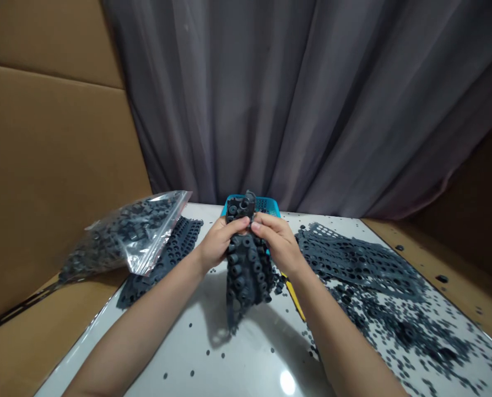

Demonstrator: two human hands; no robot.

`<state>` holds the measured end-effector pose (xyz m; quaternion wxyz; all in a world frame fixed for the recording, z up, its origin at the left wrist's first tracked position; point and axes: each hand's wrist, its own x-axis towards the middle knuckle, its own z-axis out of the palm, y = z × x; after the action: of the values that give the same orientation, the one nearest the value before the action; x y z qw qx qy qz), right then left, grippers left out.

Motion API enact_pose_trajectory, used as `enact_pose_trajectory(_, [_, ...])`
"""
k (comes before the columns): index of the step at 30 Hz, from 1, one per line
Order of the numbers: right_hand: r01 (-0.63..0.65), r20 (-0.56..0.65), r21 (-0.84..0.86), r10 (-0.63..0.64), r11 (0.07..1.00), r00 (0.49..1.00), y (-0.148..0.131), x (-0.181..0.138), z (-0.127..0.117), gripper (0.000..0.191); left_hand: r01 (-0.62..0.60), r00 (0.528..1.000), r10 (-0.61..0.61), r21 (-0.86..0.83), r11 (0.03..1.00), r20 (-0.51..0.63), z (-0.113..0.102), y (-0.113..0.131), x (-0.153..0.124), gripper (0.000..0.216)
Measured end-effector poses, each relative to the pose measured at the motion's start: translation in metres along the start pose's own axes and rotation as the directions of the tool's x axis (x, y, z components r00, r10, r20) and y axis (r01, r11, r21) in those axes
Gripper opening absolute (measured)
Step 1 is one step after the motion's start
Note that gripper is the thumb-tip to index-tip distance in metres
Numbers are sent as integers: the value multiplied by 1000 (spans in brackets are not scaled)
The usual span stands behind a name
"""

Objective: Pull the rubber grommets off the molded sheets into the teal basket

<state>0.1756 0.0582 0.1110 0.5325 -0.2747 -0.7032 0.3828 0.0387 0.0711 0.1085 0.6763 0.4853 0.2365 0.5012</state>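
1. The grey curtain [295, 99] hangs behind; cardboard [43, 165] walls off the left.
2. The glossy white tabletop [237, 358] carries it all.
3. On the right lie the emptied, hole-riddled sheets [353, 259], with loose bits scattered around.
4. On the left a clear bag [125, 234] of dark pieces rests on another sheet.
5. Centre stage: the rubber sheet [246, 275] hangs above the tabletop, studded with rings. It looks light, floppy and grippy, best pinched near its upper edge.
6. The left hand [216, 242] and right hand [276, 240] are both closed on it there, thumbs nearly meeting.
7. A blue basket [268, 205] peeks out behind.
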Motion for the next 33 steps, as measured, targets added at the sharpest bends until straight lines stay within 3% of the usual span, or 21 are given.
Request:
enact_pose_trajectory(3, [-51,-250,257,118,965,961,21,3,12,25,13,996,-27,-160,987,-82,5,-16,6,30])
enact_pose_trajectory(5, [-50,-338,348,175,936,925,29,6,15,25,30,992,-57,-226,974,-112,4,-20,10,27])
enact_pose_trajectory(9, [36,-398,458,169,888,901,29,10,-1,38,91,987,-128,-316,944,-99,-6,-12,15,35])
enact_pose_trajectory(12, [86,-389,476,122,875,913,29,12,-21,38,-51,980,-15,-321,946,-197,-9,-1,14,36])
enact_pose_trajectory(15, [-61,-359,97,92,993,929,46,11,-36,36,-81,974,10,-309,948,-226,-8,6,12,38])
enact_pose_trajectory(17, [-195,-324,-188,126,963,938,64,9,-43,32,-14,980,-48,-308,951,-191,-7,7,11,38])
enact_pose_trajectory(20, [-281,-273,-330,193,901,942,85,5,-48,17,73,981,-119,-277,958,-153,-7,6,11,38])
enact_pose_trajectory(22, [-296,-257,-385,207,874,944,85,3,-48,23,99,980,-133,-224,970,-145,-9,5,12,40])
enact_pose_trajectory(25, [-144,-210,-522,37,840,977,59,2,-42,23,26,981,-35,-48,998,-189,-13,3,14,42])
enact_pose_trajectory(27, [58,-111,-595,-153,802,982,33,2,-33,15,-39,979,57,94,995,-196,-15,2,15,44])
enact_pose_trajectory(28, [129,-28,-607,-184,784,983,21,1,-29,14,-61,979,87,146,987,-182,-15,2,14,45])
enact_pose_trajectory(31, [226,175,-689,-145,689,974,-4,-1,-17,12,-75,990,97,196,978,-102,-15,4,12,47])
enact_pose_trajectory(33, [246,243,-720,-96,649,965,-9,-3,-13,11,-51,997,61,183,982,-52,-14,5,10,47])
